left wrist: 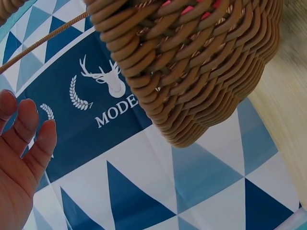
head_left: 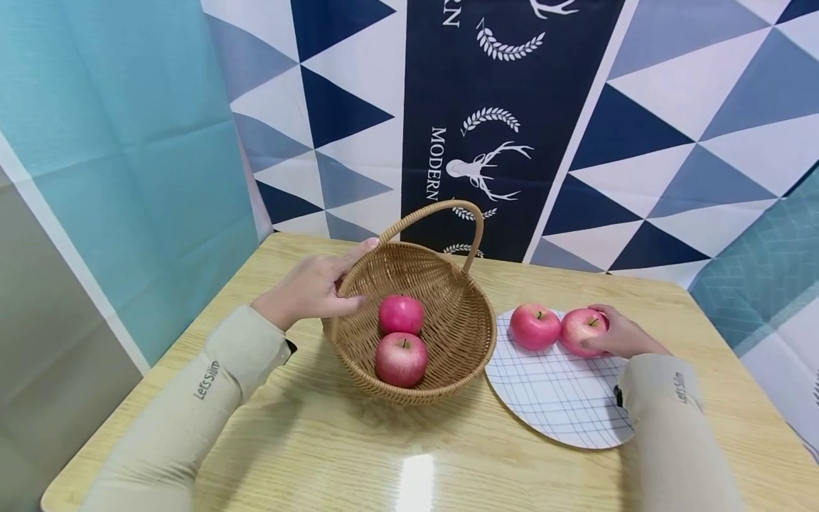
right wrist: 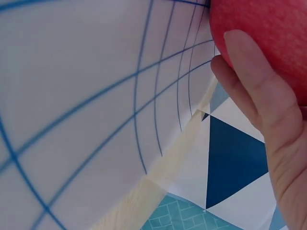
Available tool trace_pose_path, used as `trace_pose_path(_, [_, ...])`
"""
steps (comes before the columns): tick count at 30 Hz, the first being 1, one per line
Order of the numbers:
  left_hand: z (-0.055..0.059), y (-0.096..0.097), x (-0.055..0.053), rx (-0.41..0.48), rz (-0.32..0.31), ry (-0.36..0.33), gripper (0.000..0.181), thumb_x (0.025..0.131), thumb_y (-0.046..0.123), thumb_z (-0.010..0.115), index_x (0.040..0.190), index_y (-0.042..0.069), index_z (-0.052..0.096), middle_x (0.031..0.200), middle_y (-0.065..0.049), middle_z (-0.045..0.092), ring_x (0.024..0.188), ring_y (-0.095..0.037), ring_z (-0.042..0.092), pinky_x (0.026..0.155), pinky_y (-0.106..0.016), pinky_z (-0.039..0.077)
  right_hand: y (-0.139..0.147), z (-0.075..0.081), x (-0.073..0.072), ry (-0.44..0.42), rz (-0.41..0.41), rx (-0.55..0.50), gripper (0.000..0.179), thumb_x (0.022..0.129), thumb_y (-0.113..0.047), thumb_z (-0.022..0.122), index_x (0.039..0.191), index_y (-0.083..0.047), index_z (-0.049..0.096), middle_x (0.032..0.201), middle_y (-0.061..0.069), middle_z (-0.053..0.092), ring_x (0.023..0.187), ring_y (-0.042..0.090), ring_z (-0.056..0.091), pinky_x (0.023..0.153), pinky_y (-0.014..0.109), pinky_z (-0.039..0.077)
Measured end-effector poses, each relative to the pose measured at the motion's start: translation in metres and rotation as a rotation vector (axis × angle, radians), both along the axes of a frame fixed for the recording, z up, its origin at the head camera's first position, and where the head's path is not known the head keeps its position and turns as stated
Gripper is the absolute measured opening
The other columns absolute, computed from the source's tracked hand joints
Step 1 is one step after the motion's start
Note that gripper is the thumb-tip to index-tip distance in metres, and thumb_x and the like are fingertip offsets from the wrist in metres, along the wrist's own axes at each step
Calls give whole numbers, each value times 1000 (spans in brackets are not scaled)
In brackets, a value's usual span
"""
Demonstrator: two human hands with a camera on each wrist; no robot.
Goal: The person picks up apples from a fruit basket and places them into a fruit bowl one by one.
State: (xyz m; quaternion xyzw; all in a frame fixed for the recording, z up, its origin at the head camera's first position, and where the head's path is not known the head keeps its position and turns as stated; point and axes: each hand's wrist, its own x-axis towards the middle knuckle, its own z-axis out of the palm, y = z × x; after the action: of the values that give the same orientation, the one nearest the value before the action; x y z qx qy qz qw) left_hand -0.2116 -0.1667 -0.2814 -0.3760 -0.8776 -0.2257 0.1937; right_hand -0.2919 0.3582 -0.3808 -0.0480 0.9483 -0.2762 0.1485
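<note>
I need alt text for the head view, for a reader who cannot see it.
A person's right hand grips one apple next to another apple on a round white board with blue lines. The left hand is at the rim of a wicker basket on a wooden table, with two more apples inside.

The left hand (head_left: pixel 316 284) points toward two o'clock, thumb (head_left: pixel 344 306) and forefinger (head_left: pixel 360 251) spread; the right hand (head_left: pixel 621 333) points toward ten o'clock, fingers (head_left: pixel 604 311) curved in a grip.

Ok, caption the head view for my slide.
Right grip around one of two red apples at a round gridded board; left grip at a wicker basket holding two more apples.
</note>
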Motion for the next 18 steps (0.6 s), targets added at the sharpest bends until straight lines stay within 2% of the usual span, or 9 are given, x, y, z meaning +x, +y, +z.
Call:
trace_pose_path(5, [-1,1,0,3,-20,20,75,76,27,62,144,5,39,57,8,33,45,-3,27,43,-26,31,0,1,0,-4,36,13,103,77,-42,74,143,12,15,131,38,33,113,51,37,91,61,42])
trace_pose_path(10, [-4,-1,-1,19,-39,58,74,76,25,63,143,6,37,53,10,28,45,-3,26,42,-26,30,-6,10,-1,-26,65,52,109,76,-49,74,146,9,14,136,39,28,119,54,32,92,66,38])
trace_pose_path(14, [-4,1,0,11,-39,61,73,77,26,62,143,7,38,52,10,28,45,-3,27,42,-26,30,-12,24,0,102,57,61,106,79,-47,72,148,7,12,136,42,27,120,58,30,91,70,35])
trace_pose_path(18, [-3,0,2,-3,-26,54,72,77,27,62,142,6,38,52,9,29,45,-4,29,44,-27,31,-31,48,3,277,-36,-46,95,86,-45,65,151,0,13,138,40,30,122,57,33,91,69,35])
